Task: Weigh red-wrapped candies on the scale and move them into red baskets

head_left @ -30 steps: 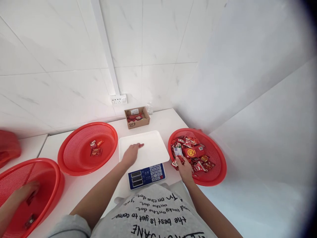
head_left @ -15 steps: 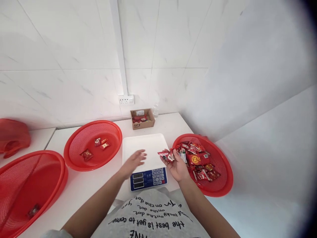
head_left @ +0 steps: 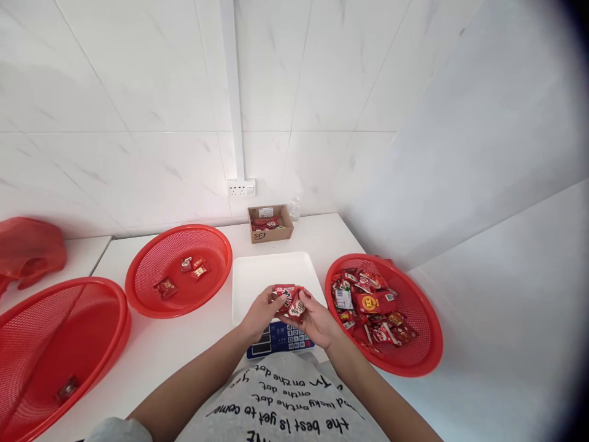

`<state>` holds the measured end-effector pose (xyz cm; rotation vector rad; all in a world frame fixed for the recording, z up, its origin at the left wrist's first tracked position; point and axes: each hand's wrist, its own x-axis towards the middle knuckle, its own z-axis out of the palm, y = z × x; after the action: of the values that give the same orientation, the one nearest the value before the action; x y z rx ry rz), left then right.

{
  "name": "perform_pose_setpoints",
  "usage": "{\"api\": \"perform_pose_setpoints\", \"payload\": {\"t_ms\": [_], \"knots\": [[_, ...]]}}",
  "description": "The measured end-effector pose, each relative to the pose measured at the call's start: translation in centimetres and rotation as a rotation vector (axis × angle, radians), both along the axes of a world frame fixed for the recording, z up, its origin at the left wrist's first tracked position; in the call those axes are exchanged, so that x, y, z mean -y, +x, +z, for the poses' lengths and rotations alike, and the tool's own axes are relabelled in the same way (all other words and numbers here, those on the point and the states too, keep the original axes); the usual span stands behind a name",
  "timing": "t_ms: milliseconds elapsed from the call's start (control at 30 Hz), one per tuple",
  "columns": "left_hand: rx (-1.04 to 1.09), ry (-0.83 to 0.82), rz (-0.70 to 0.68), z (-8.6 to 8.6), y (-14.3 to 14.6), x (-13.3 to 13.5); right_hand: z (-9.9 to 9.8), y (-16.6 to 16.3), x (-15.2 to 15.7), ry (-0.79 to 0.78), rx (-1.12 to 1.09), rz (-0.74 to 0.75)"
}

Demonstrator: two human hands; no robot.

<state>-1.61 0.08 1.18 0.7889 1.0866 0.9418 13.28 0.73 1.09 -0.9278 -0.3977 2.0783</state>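
Red-and-white snack packets (head_left: 289, 301) are between my two hands, above the front part of the white scale pan (head_left: 255, 276). My left hand (head_left: 262, 313) is closed on their left side, thumb on top. On the right side, my right hand (head_left: 317, 318) pinches them; the exact number held is unclear. Below, the scale's blue keypad panel (head_left: 280, 337) is partly covered by my hands. Close by on the right is a red mesh basket (head_left: 426, 325) with a heap of red snack packets (head_left: 372, 302).
Left of the scale, a red basket (head_left: 138, 270) holds several small packets (head_left: 165, 287). Nearer left, another red basket (head_left: 105, 344) has a dark packet (head_left: 67, 389). A cardboard box (head_left: 271, 235) with packets and a clear bottle (head_left: 295, 209) stand by the wall.
My right hand has brought the packets left from beside the right basket to over the scale. My left hand, open before, has moved right and closed on them. The view has shifted slightly.
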Motion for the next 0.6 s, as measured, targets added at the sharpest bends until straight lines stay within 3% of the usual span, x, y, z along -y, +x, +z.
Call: {"api": "perform_pose_setpoints", "payload": {"t_ms": [333, 500, 600], "knots": [[-0.226, 0.137, -0.037, -0.3, -0.1, -0.1, -0.5, -0.3, 1.2, 0.061, 0.236, 0.047], [-0.224, 0.056, -0.162, 0.3, 0.0, 0.7, -0.4, -0.5, 1.2, 0.145, 0.312, 0.025], [-0.194, 0.031, -0.157, 0.0, 0.1, 0.6, -0.6, -0.4, 1.2, 0.17, 0.352, -0.003]]}}
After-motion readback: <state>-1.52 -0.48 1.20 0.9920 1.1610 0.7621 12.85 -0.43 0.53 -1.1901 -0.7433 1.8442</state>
